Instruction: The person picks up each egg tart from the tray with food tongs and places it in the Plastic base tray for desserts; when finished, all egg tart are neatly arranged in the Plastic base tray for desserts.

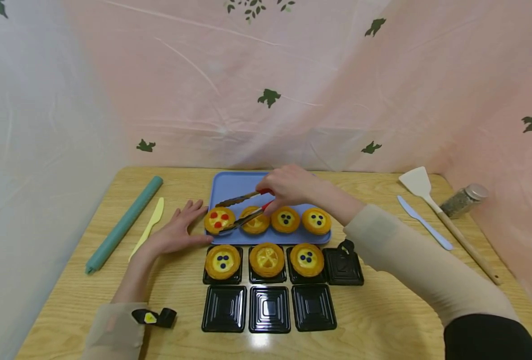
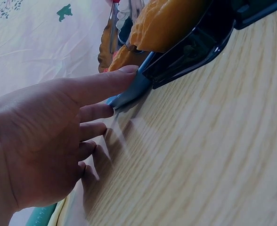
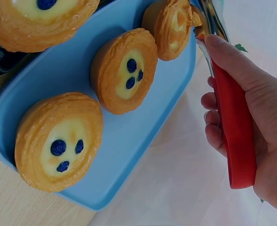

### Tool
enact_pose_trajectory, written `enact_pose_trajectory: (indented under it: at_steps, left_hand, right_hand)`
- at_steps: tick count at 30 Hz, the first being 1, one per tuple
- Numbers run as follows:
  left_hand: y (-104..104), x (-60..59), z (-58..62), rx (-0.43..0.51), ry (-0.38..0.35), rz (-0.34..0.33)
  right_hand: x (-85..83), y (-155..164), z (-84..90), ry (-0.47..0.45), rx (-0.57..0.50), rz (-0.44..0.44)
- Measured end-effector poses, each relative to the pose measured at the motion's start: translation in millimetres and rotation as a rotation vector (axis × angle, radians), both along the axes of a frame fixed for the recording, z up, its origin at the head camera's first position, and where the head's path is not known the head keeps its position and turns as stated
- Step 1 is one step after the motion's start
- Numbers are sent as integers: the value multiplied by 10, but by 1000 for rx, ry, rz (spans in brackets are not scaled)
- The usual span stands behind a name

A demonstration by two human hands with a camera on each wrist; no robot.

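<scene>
My right hand [image 1: 290, 185] grips red-handled tongs [image 3: 235, 127] above the blue tray [image 1: 229, 186]. The two metal arms are spread, one behind and one in front of the red-topped egg tart [image 1: 214, 216] at the tray's left end. To its right sit a tart with yellow fruit pieces [image 1: 253, 226] and two with blue berries [image 1: 285, 220]. Fingers extended, my left hand [image 1: 177, 232] lies by the tray's left side, its thumb and index tips right at the rim in the left wrist view.
In front of the tray, three tarts [image 1: 267, 260] stand on black square holders, with another holder [image 1: 344, 267] at their right. Three more holders [image 1: 269, 310] form a nearer row. A teal rolling pin [image 1: 123, 225] and yellow knife [image 1: 150, 222] lie left; a blue knife [image 1: 423, 222], spatula [image 1: 416, 182] and jar [image 1: 464, 201] right.
</scene>
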State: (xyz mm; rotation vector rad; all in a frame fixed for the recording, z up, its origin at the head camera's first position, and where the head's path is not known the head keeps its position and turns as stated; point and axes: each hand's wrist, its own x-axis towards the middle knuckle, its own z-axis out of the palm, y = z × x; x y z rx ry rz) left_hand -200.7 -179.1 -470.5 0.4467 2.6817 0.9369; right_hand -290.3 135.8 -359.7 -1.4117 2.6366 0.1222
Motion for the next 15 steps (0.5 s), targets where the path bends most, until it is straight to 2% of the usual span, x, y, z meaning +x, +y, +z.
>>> enact_pose_trajectory:
  at_steps: [15]
  left_hand:
    - [7, -6, 2, -3, -7, 2]
  right_hand:
    - [10, 15, 39, -9, -4, 1]
